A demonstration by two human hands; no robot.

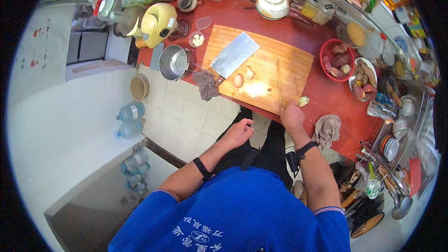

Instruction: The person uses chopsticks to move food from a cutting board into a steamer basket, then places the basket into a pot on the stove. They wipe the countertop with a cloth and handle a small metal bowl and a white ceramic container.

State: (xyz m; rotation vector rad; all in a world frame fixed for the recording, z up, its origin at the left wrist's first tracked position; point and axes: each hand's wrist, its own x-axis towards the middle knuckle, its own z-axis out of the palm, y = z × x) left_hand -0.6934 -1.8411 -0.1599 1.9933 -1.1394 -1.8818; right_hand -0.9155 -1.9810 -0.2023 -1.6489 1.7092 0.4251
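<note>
My right hand [293, 116] is closed around the near end of a pair of wooden chopsticks [279, 82], which lie along the right part of a wooden cutting board [297, 61]. My left hand [241, 132] hangs before my lap, short of the table edge. Its fingers curl loosely, with a gap at the thumb and no object visible in it. A cleaver [236, 54] rests flat on the board's left part, its handle toward me. One brown egg [238, 81] sits near the board's front edge, beside a small pale scrap [249, 72].
Left of the board are a steel pot [174, 62], a dark cloth [206, 85] and a small bowl of peeled garlic cloves [197, 39]. A white lidded jar [272, 4] stands behind. To the right are a red basket [324, 64] and a crumpled cloth [327, 129].
</note>
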